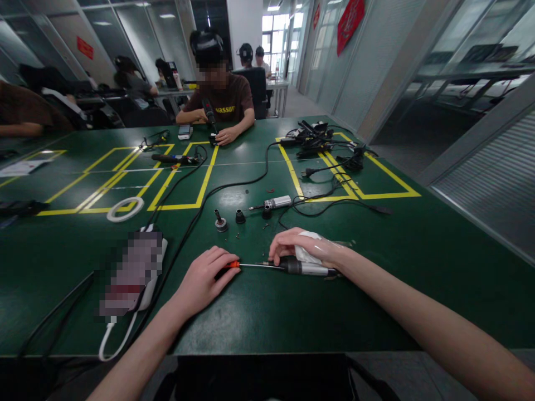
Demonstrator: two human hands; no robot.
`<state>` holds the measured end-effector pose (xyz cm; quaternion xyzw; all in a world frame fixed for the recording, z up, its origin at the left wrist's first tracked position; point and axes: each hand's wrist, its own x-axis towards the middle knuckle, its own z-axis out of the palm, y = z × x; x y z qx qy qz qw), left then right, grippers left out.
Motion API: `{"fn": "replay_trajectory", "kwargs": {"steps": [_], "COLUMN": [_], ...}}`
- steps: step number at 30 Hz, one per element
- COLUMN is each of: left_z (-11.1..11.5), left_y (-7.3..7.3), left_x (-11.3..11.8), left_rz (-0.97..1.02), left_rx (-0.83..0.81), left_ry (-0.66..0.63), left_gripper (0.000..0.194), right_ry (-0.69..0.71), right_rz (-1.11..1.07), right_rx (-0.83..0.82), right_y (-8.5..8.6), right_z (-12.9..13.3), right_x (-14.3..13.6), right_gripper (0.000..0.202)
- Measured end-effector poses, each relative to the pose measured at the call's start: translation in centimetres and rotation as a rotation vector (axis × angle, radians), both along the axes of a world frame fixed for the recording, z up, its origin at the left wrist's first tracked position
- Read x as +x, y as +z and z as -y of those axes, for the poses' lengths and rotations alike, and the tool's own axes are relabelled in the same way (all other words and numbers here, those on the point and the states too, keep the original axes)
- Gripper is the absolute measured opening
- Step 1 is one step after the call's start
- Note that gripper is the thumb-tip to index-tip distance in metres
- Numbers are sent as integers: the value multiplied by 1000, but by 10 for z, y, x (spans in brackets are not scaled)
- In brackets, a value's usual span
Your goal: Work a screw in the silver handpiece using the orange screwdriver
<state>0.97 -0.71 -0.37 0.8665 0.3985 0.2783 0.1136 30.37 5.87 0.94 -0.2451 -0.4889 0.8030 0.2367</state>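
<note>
My left hand point(204, 278) lies low over the green table, fingers wrapped round the orange handle of a screwdriver point(261, 265). The thin metal shaft points right and reaches the black collar of a silver and black pen-shaped tool point(311, 269), which lies on the table. My right hand point(295, 240) is closed, curled round a crumpled white tissue point(308, 249) at its palm. Its fingertips come down beside the tool's black front end; whether they press on it is hard to see. Beyond my hands lies a second silver tool point(279, 201).
Small black parts point(239, 216) and a round knob-like part point(220, 224) stand ahead. Left are a tape roll point(125, 209) and a phone-like device point(134, 270) with cables. Black cords pile up point(311, 136) at back right. A co-worker point(228, 100) sits opposite.
</note>
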Motion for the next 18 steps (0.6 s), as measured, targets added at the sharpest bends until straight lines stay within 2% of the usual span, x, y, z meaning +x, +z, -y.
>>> {"fn": "replay_trajectory", "kwargs": {"steps": [6, 15, 18], "left_z": [0, 2, 1], "left_y": [1, 1, 2], "left_x": [0, 0, 0], "left_rz": [-16, 58, 63], "left_rx": [30, -27, -14], "left_ry": [-17, -7, -23], "left_gripper": [24, 7, 8], "right_ry": [0, -7, -18], "right_rz": [6, 19, 22], "right_rx": [-2, 12, 11], "right_y": [2, 3, 3], "right_z": [0, 1, 2], "right_x": [0, 0, 1], "right_gripper": [38, 38, 39]}}
